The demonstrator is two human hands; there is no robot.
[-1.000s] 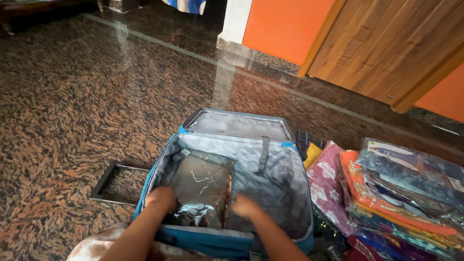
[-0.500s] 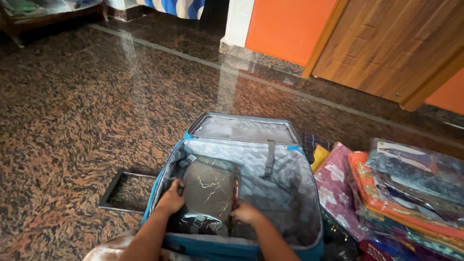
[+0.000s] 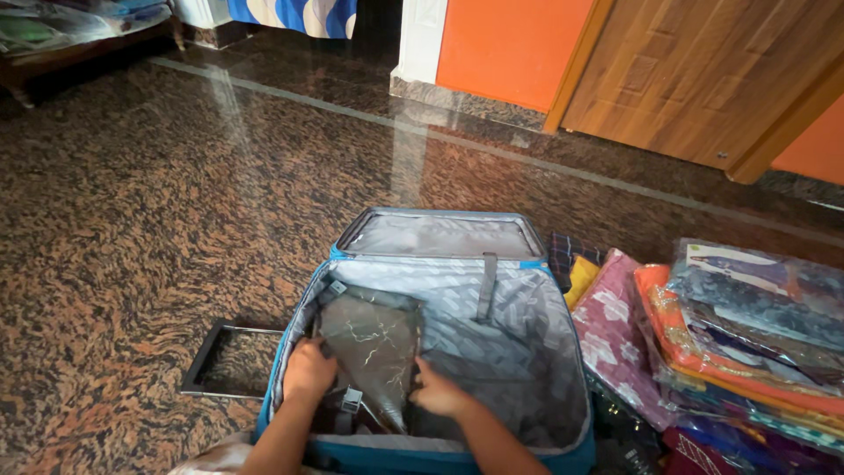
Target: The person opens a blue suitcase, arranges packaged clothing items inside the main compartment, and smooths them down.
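Gripping opposite edges of dark plastic-wrapped folded garment (image 3: 369, 347) with left hand (image 3: 308, 369) and right hand (image 3: 437, 396), inside open blue fabric suitcase (image 3: 527, 352) on brown granite floor (image 3: 132, 220), beside stacked wrapped clothes (image 3: 738, 343).

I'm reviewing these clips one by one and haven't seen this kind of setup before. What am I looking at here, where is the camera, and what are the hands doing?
There is no machine: a person wears one camera on the head, looking down at their own bare hands. An open blue fabric suitcase with grey patterned lining lies on a polished brown speckled stone floor. The left hand and right hand each have a grip on a side of a dark garment in a shiny clear plastic packet, which sits in the suitcase's left half. To the right of the suitcase is a stack of colourful folded clothes in plastic packets. Behind are an orange wall and a wooden door.
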